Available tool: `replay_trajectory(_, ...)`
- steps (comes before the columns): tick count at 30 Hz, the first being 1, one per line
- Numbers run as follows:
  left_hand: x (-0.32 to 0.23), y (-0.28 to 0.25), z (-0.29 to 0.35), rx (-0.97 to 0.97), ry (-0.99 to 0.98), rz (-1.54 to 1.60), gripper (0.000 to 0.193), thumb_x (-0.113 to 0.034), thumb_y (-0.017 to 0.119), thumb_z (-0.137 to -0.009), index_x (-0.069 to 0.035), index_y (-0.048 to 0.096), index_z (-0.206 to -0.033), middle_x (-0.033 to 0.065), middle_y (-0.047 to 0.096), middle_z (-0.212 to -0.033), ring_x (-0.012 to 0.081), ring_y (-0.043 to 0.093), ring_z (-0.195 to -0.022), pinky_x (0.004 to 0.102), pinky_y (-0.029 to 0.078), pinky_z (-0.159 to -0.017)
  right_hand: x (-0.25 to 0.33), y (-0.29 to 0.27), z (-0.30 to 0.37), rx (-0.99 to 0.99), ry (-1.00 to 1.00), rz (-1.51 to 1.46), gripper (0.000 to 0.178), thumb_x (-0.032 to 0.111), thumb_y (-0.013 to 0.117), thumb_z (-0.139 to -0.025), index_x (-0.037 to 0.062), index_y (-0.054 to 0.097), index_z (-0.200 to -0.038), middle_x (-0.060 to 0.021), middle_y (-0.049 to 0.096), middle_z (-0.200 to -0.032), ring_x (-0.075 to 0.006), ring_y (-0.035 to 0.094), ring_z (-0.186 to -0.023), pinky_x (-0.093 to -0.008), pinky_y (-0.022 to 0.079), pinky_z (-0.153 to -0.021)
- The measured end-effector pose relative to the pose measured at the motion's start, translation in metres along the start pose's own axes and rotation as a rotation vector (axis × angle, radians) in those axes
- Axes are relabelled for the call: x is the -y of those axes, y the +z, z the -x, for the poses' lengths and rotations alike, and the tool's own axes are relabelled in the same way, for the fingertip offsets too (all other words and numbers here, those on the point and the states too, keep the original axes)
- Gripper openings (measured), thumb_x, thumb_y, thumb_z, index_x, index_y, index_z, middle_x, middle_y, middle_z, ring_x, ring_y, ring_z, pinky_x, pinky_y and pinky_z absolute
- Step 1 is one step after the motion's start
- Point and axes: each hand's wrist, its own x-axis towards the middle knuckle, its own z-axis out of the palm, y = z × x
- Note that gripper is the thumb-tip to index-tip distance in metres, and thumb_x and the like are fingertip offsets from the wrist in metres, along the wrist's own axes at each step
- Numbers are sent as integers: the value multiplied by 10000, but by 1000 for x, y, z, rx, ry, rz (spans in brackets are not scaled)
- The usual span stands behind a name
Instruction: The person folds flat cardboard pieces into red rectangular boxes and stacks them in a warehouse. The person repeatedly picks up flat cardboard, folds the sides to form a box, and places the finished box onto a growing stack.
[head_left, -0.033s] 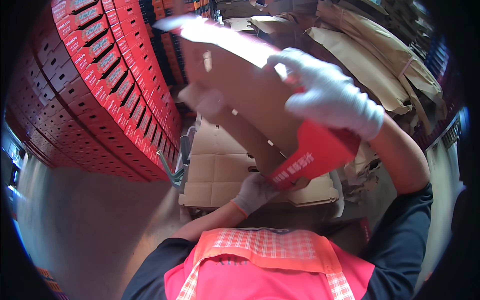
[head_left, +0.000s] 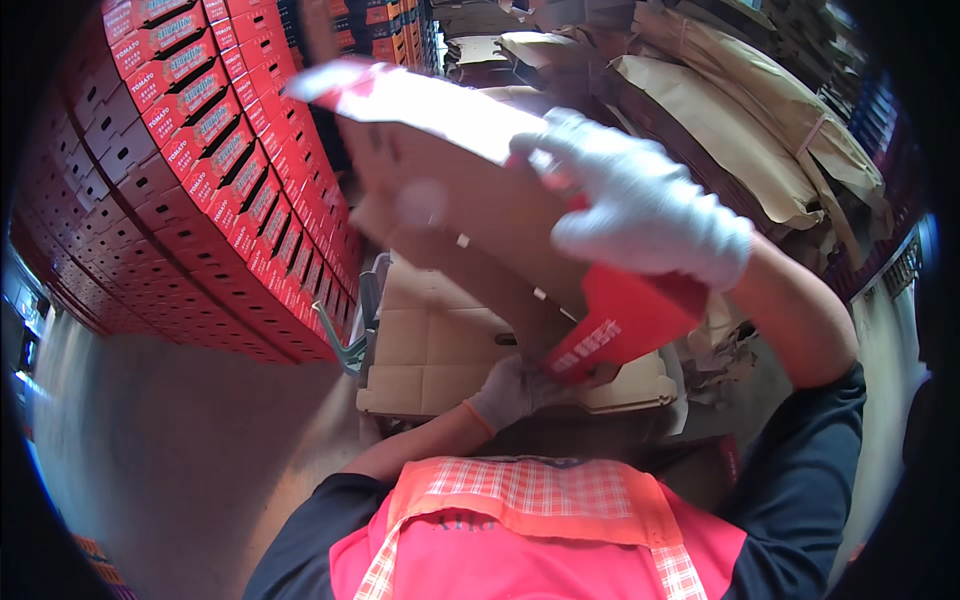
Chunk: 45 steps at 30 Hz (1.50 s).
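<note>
Gloved hands work close under the camera, above a pink vest with a checked collar (head_left: 520, 500). The left hand (head_left: 515, 392), in a grey glove, grips the lower corner of a folded cardboard box (head_left: 470, 215), its fingers curled around the edge beside the red printed flap (head_left: 620, 320); how tightly they press I cannot tell, since the flap hides the fingertips. The right hand (head_left: 640, 205), in a white glove, sits higher on the same box, fingers together and wrapped over its upper side, thumb underneath. The box is held up in the air between both hands, tilted, brown inside facing the camera (its far end is blurred, probably from motion). Below it lies a stack of flat brown blanks (head_left: 430, 350) on a stand. To the left rises a tall wall of red boxes (head_left: 200, 200), and further right lean bundles of brown cardboard sheets (head_left: 720, 110). The risk I see: with only edge grips, the half-opened box could twist and slip from the lower hand, or its swinging end could clip the red stack nearby.
</note>
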Motion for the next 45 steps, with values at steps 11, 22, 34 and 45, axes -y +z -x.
replay_trajectory(11, -101, 201, 102, -204, 1571, -2403, 907, -550, 843, -560, 64, 597, -1181, 262, 602, -1173, 436, 552, -1151, 552, 391, -1041, -31, 28, -31, -173, 146, -154, 336, 352, 571, -954, 35, 634, -1042, -163, 691, -823, -268, 688, -801, -376, 522, -719)
replay_trajectory(22, -151, 252, 83, 110, 902, -2550, 693, -710, 715, -630, -91, 722, -941, 187, 687, -852, 381, 653, -881, 448, 511, -831, -38, -7, 14, -222, 250, -21, 151, 159, 646, -926, 8, 650, -944, -99, 633, -691, -163, 620, -636, -302, 508, -633)
replay_trajectory(34, -150, 232, 78, 51, 1130, -2448, 833, -642, 793, -635, 29, 595, -1086, 205, 624, -933, 362, 629, -888, 444, 501, -826, -49, 26, -43, 132, 64, 311, 274, 249, 548, -923, 49, 675, -786, -180, 651, -729, -365, 657, -743, -447, 525, -703)
replay_trajectory(45, -176, 173, 110, 383, 1412, -1545, 548, -183, 626, -919, 16, 490, -1411, 178, 595, -1313, 257, 594, -1159, 331, 452, -997, 29, 30, -47, 42, 129, -44, 557, 361, 672, -783, 73, 612, -1256, -206, 698, -984, -360, 682, -945, -406, 534, -869)
